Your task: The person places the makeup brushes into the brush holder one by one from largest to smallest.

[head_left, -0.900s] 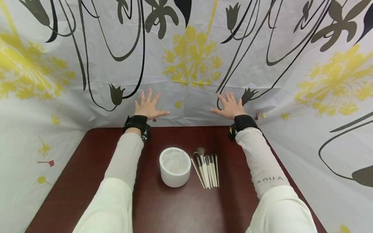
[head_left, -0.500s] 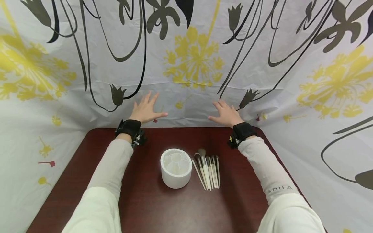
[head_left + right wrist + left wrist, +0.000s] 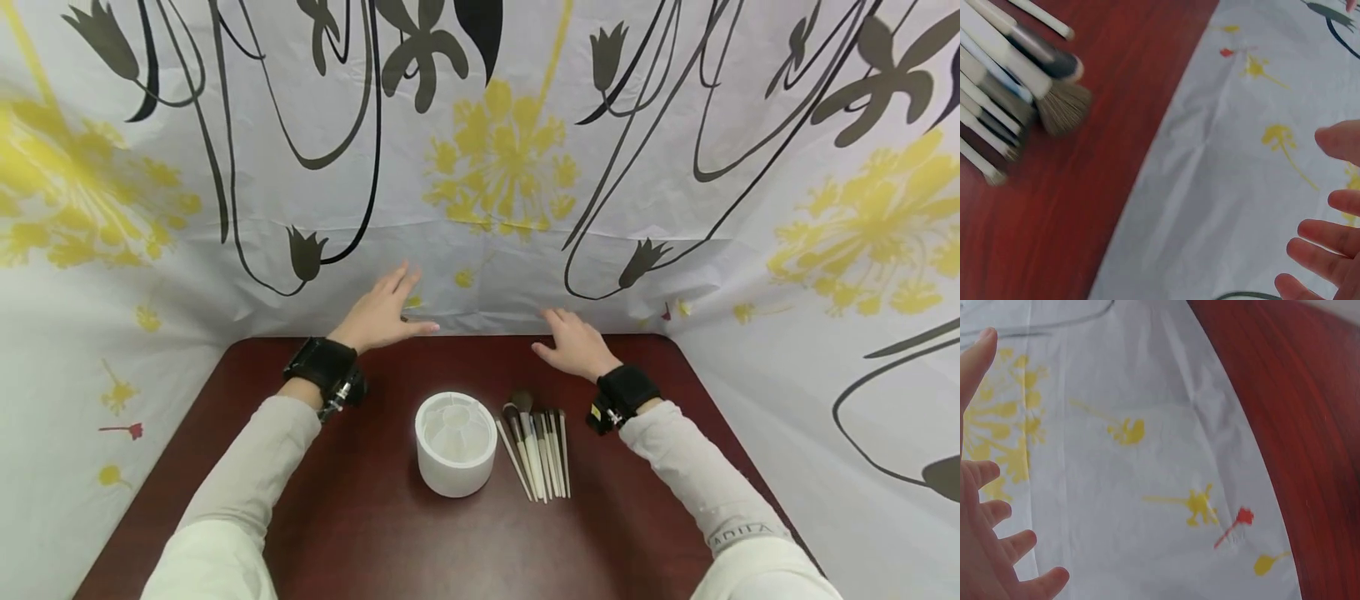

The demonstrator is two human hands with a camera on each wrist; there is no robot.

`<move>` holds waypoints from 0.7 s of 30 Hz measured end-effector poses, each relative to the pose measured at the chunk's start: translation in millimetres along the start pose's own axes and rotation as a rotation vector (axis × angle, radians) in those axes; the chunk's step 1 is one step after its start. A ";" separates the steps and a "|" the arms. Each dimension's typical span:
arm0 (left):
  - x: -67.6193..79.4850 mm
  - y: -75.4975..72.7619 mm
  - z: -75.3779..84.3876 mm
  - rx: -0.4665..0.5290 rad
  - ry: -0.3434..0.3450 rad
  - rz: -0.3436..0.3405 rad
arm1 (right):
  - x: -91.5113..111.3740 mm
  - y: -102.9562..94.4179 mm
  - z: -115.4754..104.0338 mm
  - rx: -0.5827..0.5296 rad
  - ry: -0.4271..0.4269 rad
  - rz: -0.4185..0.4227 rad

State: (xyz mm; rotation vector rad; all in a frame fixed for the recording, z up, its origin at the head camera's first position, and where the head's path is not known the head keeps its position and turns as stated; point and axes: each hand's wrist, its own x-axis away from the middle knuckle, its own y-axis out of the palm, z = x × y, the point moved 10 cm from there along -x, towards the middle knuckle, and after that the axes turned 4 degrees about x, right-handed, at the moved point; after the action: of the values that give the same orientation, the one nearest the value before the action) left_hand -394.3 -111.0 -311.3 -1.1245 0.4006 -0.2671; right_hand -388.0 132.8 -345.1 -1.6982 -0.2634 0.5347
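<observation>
A round white cup with inner dividers (image 3: 453, 479) stands on the dark red table. Beside it, on its right, several makeup brushes (image 3: 542, 458) with pale handles lie side by side, bristles towards the far edge. My left hand (image 3: 378, 312) hovers near the table's far edge, left of the cup, with thumb apart and fingers extended; it holds nothing. Over the far edge, behind the brushes, my right hand (image 3: 576, 343) is held with relaxed fingers and touches nothing. The brush heads (image 3: 1063, 106) show large in the right wrist view, apart from the right fingers (image 3: 1322, 259).
The dark red table (image 3: 360, 533) ends at the back against a white cloth (image 3: 480, 275) printed with yellow and grey flowers. That cloth also hangs on both sides. Each wrist wears a black strap with a camera, seen on the left (image 3: 326, 367) and right (image 3: 628, 390).
Both hands have come down and back from the cloth towards the table. Their spread fingers have relaxed, and the elbows have moved outward. The cup and brushes have stayed in place.
</observation>
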 end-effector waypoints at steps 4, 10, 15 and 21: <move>13.4 17.4 13.9 0.023 0.051 -0.032 | 15.8 21.4 -4.5 -0.058 0.001 -0.017; 28.9 36.0 31.9 0.063 0.114 -0.056 | 31.4 44.3 -6.9 -0.124 0.006 -0.014; 40.2 58.0 40.3 0.082 0.155 -0.090 | 45.0 66.4 -9.9 -0.166 0.035 -0.033; 45.8 79.2 44.7 0.091 0.171 -0.151 | 53.6 82.5 -10.6 -0.185 0.046 -0.014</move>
State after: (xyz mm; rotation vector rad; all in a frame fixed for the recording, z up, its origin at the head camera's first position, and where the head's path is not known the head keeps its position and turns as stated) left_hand -333.0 -60.4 -374.9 -1.0469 0.4511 -0.5117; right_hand -346.3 131.6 -434.9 -1.8838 -0.2984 0.4723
